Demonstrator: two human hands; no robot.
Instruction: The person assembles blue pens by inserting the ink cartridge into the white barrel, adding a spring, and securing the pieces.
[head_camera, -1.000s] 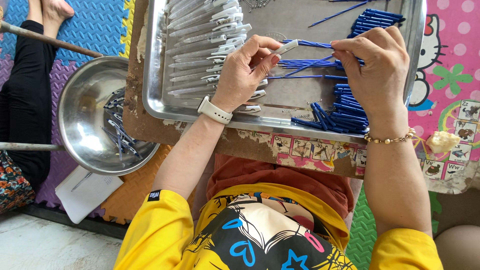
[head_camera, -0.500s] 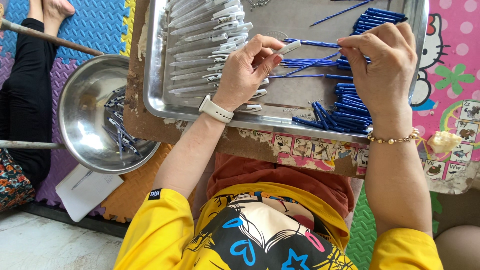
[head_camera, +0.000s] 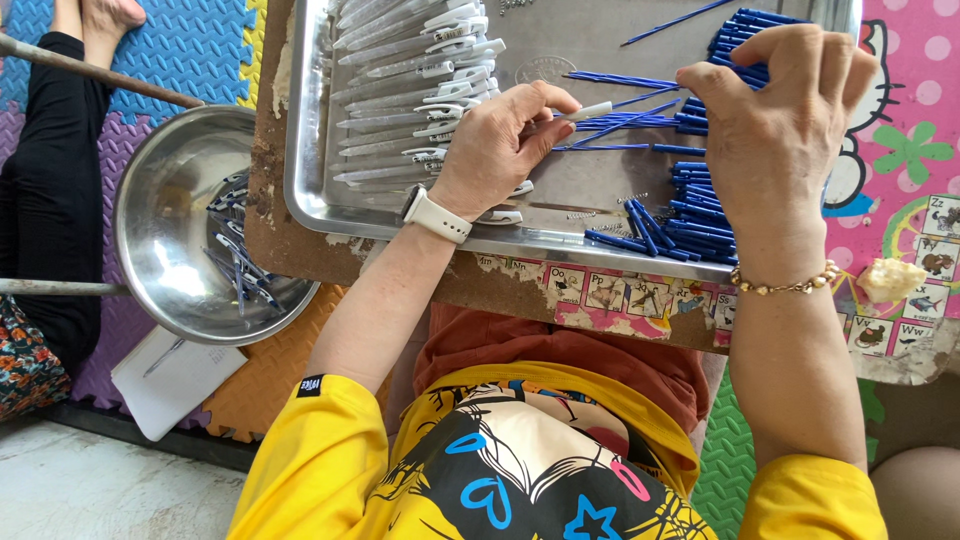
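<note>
Left hand (head_camera: 500, 140) pinches a white pen barrel (head_camera: 590, 110) over the steel tray (head_camera: 560, 65), right hand (head_camera: 780, 120) curls onto what looks like one blue refill (head_camera: 640, 122) — best keep barrel level and feed the tip straight.

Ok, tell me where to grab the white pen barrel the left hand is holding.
The left hand pinches the white pen barrel at its near end. The far tip points right and is free, so probably grip that bare stretch from the right, fingers across its narrow width, clear of the blue refills.
</note>
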